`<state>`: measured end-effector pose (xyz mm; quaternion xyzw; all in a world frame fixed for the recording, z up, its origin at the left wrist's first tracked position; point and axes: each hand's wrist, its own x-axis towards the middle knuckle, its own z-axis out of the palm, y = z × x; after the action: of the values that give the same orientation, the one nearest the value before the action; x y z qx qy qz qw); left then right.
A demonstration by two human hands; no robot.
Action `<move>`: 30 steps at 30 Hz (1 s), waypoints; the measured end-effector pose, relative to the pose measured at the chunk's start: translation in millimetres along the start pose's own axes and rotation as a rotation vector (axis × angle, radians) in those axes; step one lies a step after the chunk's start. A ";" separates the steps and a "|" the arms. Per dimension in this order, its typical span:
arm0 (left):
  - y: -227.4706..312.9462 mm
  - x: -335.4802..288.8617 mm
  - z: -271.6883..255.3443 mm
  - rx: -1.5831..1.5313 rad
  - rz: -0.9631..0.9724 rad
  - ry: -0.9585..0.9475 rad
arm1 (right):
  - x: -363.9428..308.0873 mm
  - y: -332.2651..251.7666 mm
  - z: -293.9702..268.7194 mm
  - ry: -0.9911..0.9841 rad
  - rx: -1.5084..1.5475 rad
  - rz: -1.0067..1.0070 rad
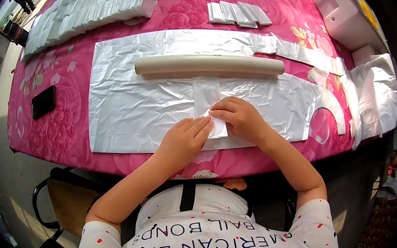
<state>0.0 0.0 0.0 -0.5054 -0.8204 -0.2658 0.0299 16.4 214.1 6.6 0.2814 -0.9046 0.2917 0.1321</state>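
While white, rectangular plastic film (206,92) is lying on broad, silvery plastic sheeting (131,102), the left hand (186,134) is resting flat-fingered and the right hand (241,117) curling on it; any pinch is escaping view; the film is probably handling light, slippery, best edge-held.

Black phone (43,102) on pink tablecloth (58,133)

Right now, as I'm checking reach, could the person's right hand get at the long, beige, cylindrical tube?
Probably yes: the tube lies just beyond the right hand, with only wrinkled silvery-white plastic sheeting between, though that hand touches thin white film.
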 end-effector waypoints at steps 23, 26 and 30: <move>-7.9 25.0 -11.6 -0.482 -0.710 0.065 | 29.5 -10.2 -14.1 -0.285 0.510 1.049; -9.7 28.3 -15.2 -0.537 -0.748 0.091 | 33.0 -6.8 -13.9 -0.328 0.496 1.070; -10.5 31.8 -20.5 -0.435 -0.736 0.020 | 35.7 -7.8 -14.1 -0.332 0.496 1.097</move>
<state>-28.9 12.7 23.4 -0.1710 -0.8704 -0.4306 -0.1664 -6.7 201.9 35.8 -0.1603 -0.8313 0.4707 -0.2484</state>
